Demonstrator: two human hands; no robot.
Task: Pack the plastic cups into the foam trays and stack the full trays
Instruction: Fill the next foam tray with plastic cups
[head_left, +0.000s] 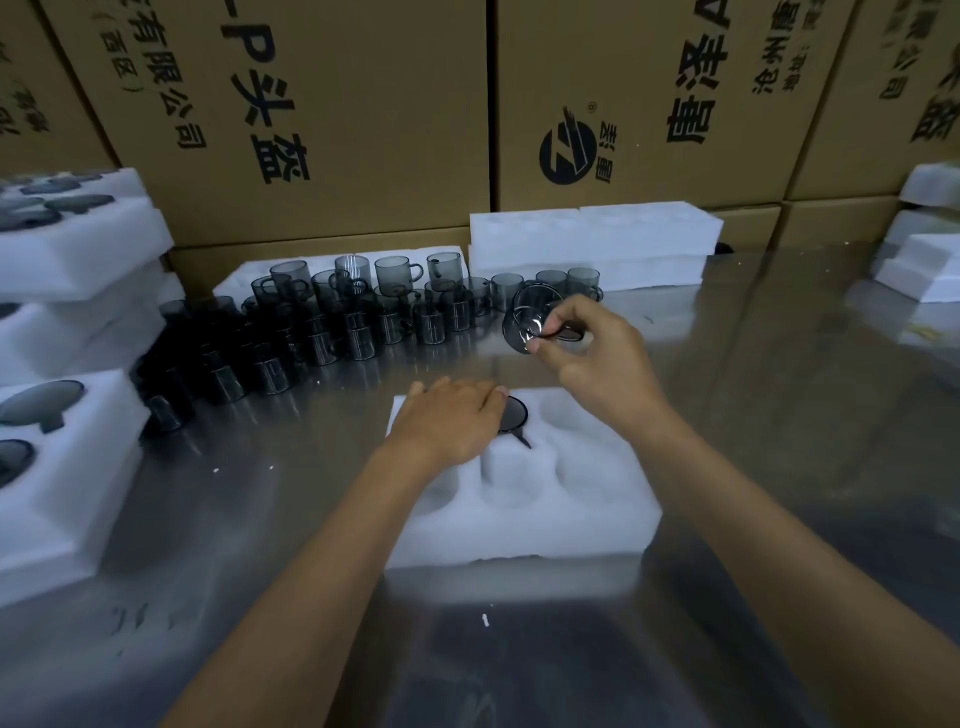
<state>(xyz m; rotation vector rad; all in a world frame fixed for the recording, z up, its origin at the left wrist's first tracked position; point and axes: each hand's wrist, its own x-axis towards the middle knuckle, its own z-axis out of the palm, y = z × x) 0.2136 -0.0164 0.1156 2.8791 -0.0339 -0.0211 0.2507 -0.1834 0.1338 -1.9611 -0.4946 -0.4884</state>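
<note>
Unpacked cups (332, 317) crowd behind the foam tray (524, 499), beside cartons (363, 114).

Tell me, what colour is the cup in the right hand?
See-through smoky grey cup, best in the head view.

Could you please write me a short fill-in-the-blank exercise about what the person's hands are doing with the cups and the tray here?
1. The right hand holds a smoky clear ____ above the table.
2. The left hand lies on the white ____ tray in front of the person.
3. A cup in the tray shows beside the ____ hand's fingers.
4. Behind the loose cups stand brown ____ boxes.

Missing words: cup; foam; left; cardboard
</note>
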